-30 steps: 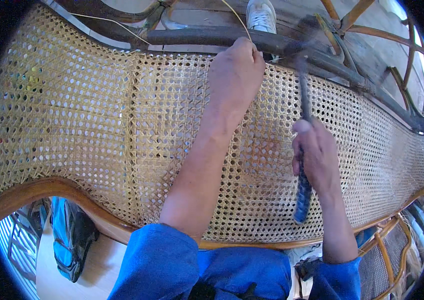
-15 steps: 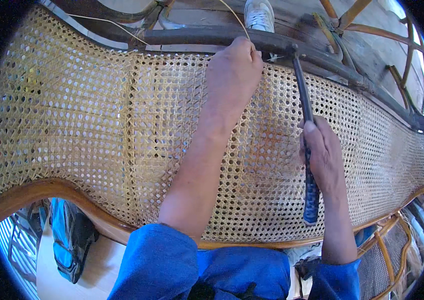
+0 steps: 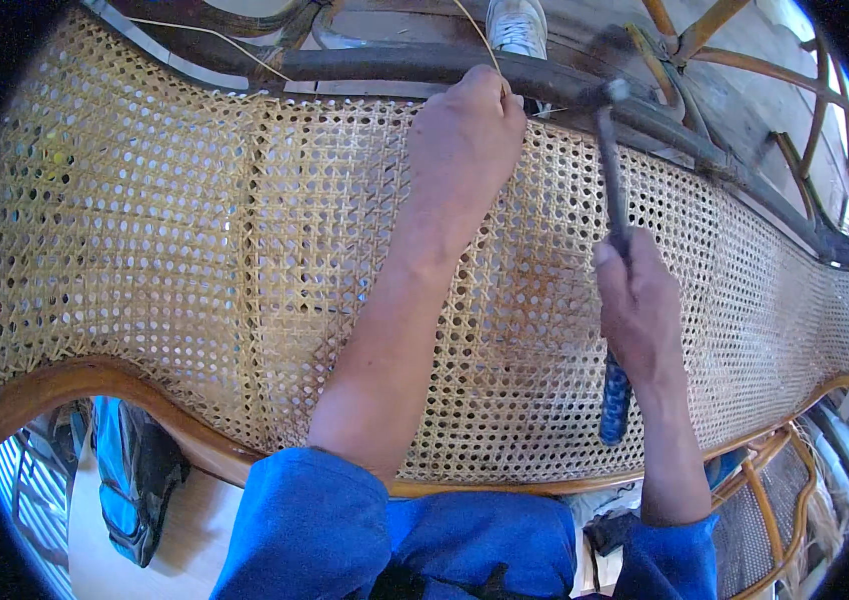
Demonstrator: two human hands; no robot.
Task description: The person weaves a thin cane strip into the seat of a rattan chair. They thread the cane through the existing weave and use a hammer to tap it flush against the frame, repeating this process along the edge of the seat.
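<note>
My left hand [image 3: 470, 125] is closed at the far edge of a woven cane panel [image 3: 325, 260], beside a dark frame rail [image 3: 395, 66]. From its fingertips a thin pale cane strip [image 3: 482, 32] runs up and away; whatever else the fingers pinch is hidden. My right hand [image 3: 638, 305] grips a hammer [image 3: 612, 165] around its handle, with the blue grip end showing below the fist. The hammer head is raised over the rail, right of my left hand and apart from it, slightly blurred.
A wooden rail [image 3: 135, 380] edges the panel nearest me. Another pale strip [image 3: 215, 35] lies across the far left of the frame. A shoe [image 3: 517, 28] shows beyond the dark rail, bent poles [image 3: 710, 30] at far right. A blue and black backpack [image 3: 130, 480] is below left.
The hammer head has lifted off the rail and shifted a little right, and my right hand has tilted with it. My left hand stays nearly in place.
</note>
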